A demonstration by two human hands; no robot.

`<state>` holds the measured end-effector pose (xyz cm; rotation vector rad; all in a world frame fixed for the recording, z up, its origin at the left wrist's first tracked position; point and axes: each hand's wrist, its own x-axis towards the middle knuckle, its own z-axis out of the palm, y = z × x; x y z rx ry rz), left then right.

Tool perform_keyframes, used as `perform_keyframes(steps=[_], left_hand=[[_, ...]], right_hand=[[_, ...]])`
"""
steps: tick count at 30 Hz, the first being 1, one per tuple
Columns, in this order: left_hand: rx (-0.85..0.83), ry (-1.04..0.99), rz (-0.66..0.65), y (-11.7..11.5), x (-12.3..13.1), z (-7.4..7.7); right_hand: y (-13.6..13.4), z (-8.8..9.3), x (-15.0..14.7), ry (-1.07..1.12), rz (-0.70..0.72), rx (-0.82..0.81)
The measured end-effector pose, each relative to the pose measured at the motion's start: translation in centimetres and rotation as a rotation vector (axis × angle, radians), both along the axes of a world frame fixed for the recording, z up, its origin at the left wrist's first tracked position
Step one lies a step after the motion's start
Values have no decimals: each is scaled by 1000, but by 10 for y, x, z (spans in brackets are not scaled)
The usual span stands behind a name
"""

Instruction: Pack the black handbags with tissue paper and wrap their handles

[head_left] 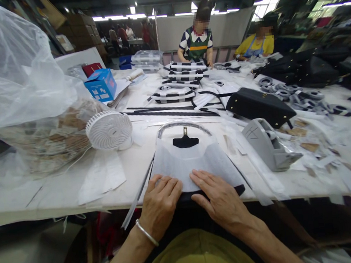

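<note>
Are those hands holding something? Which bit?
The right hand holds nothing, just lying on the near part of the white sheet. The left hand rests there too; its underside is hidden, so I can't tell.

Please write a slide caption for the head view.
Left hand and right hand rest on a white sheet; a fan stands left.

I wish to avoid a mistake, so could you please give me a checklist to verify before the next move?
1. Left grip on the white sheet: ok, resting there.
2. Right grip on the white sheet: ok, laid across its near part.
3. Black tab clear of both grips: ok, it lies beyond them.
4. Near black edge covered: not ok, it shows past the sheet.
5. White sheet's underside attached: cannot tell, hidden.
</note>
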<state>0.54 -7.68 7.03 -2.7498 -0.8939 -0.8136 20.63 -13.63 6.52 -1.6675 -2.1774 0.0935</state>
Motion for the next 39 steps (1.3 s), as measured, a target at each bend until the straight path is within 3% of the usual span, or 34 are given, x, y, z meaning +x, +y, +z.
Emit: perform_keyframes(steps=[7, 17, 26, 33, 39], left_hand=[[-35, -165, -4, -7, -8, -3], [-118, -219, -42, 12, -9, 2], [-4, -245, -60, 14, -7, -8], [144, -213, -55, 7, -15, -13], [103, -161, -23, 7, -15, -10]], right_hand=[[-9, -5, -2, -56, 12, 40], [-6, 0, -8, -5, -64, 53], [7, 22, 3, -103, -31, -36], [13, 19, 7, -99, 63, -72], [17, 18, 8, -81, 83, -117]])
